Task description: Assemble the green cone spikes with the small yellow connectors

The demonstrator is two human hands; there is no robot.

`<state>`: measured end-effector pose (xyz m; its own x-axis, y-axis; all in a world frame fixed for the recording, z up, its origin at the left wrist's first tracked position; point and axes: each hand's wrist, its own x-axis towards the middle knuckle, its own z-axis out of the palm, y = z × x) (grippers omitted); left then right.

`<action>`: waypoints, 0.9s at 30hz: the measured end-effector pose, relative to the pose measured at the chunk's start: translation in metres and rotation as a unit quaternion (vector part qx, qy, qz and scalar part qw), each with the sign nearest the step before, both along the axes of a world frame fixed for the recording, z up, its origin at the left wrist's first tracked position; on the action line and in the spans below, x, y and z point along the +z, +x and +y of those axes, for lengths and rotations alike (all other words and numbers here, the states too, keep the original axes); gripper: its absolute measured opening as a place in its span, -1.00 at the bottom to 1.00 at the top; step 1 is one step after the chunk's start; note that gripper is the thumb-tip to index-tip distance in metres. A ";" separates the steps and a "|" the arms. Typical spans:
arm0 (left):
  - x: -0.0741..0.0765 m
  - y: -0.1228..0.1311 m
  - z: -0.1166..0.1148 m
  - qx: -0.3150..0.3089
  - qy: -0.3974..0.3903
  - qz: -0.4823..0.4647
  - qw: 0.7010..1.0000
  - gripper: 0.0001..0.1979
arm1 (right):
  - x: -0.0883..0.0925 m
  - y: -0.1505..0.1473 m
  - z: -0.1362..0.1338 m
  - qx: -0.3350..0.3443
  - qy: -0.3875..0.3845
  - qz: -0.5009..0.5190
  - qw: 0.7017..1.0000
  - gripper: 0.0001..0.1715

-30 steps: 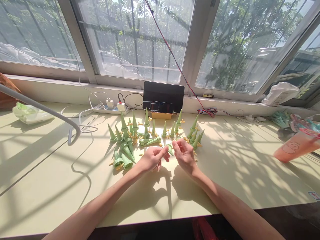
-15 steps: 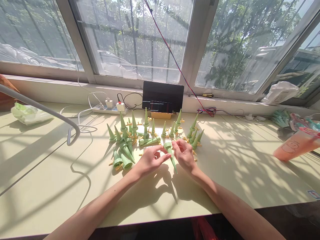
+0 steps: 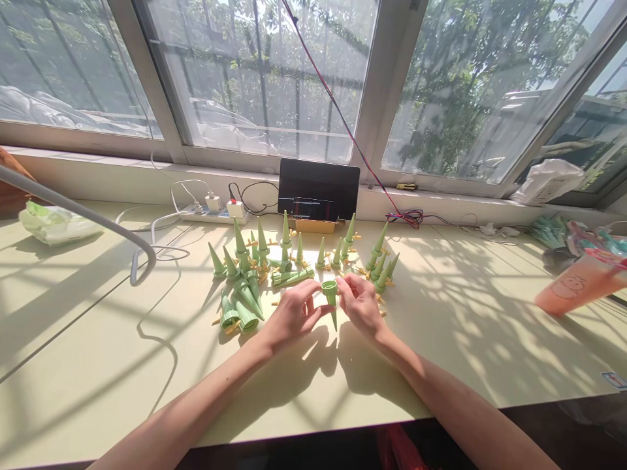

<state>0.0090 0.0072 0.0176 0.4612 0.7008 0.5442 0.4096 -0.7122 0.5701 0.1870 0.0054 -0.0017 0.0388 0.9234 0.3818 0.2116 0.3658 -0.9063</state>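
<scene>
A green plastic watering spike (image 3: 331,295) is held above the table, its point down and its open, ring-shaped top facing up toward me. My left hand (image 3: 298,310) is closed on it from the left, fingers at the collar and thumb lower on the cone. On the other side, my right hand (image 3: 361,301) pinches at the collar; its fingertips hide whether a yellow valve is there. Just beyond my hands lie two green spikes (image 3: 292,277) on their sides. More spikes (image 3: 246,316) with yellow valves lie in a heap left of my left hand.
Several spikes stand point up in groups, including a right-hand cluster (image 3: 379,261). Behind them a black tablet (image 3: 318,179) leans with a phone before it. A power strip (image 3: 215,212) with cables sits back left. A drink cup (image 3: 578,284) tilts at the right.
The spike in my hands has turned from a slant to nearly upright, and its open top now shows. My left hand has shifted slightly; the right has hardly moved.
</scene>
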 end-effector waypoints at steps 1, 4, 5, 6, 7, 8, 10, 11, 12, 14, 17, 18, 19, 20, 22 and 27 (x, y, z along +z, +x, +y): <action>-0.001 0.000 0.001 -0.005 0.008 0.003 1.000 -0.88 | 0.000 0.000 0.000 0.000 0.000 0.000 1.000 -0.50; -0.004 -0.002 0.002 -0.011 0.026 0.014 1.000 -0.85 | 0.000 0.000 0.000 0.006 0.001 0.008 1.000 -0.52; -0.005 -0.002 0.002 -0.010 0.031 0.018 0.999 -0.84 | 0.001 0.000 0.000 0.009 0.001 0.010 1.000 -0.53; -0.005 -0.002 0.003 -0.009 0.038 0.021 0.999 -0.83 | 0.001 -0.001 -0.001 0.011 0.001 0.012 1.000 -0.53; -0.006 -0.003 0.003 -0.010 0.045 0.023 0.999 -0.82 | 0.002 -0.001 -0.001 0.012 0.000 0.012 1.000 -0.54; -0.006 -0.003 0.003 -0.011 0.053 0.025 0.998 -0.80 | 0.002 -0.001 -0.001 0.013 -0.001 0.011 1.000 -0.54; -0.006 -0.004 0.003 -0.010 0.070 0.025 0.997 -0.75 | 0.004 -0.001 -0.002 0.016 -0.003 0.007 1.000 -0.54; -0.006 -0.004 0.003 -0.009 0.078 0.025 0.997 -0.74 | 0.005 -0.001 -0.002 0.016 -0.003 0.004 1.000 -0.54; -0.007 -0.005 0.003 -0.005 0.084 0.027 0.996 -0.72 | 0.005 -0.001 -0.002 0.017 -0.003 0.001 1.000 -0.54; -0.008 -0.005 0.003 0.004 0.094 0.032 0.995 -0.69 | 0.006 -0.001 -0.002 0.017 -0.003 -0.006 1.000 -0.54; -0.009 -0.004 0.004 0.022 0.103 0.038 0.994 -0.67 | 0.004 -0.001 -0.002 0.009 0.001 -0.018 1.000 -0.53; -0.009 -0.003 0.004 0.027 0.102 0.037 0.994 -0.68 | 0.003 -0.001 -0.002 0.002 0.007 -0.019 1.000 -0.53; -0.009 -0.002 0.004 0.031 0.097 0.033 0.994 -0.69 | 0.002 -0.001 -0.002 -0.007 0.016 -0.019 1.000 -0.54; -0.008 -0.001 0.003 0.035 0.090 0.027 0.995 -0.71 | 0.001 -0.001 -0.001 -0.016 0.026 -0.017 0.999 -0.55; -0.005 0.001 0.002 0.039 0.064 0.011 0.997 -0.74 | 0.000 -0.001 -0.001 -0.033 0.047 -0.012 0.998 -0.56; 0.008 0.003 -0.002 0.058 -0.129 -0.073 0.987 -0.69 | 0.001 0.001 0.000 -0.073 0.067 0.004 0.995 -0.55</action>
<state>0.0117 0.0057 0.0257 0.2992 0.8682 0.3959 0.3803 -0.4891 0.7850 0.1877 0.0053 -0.0009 0.1722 0.8489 0.4998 0.2650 0.4487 -0.8535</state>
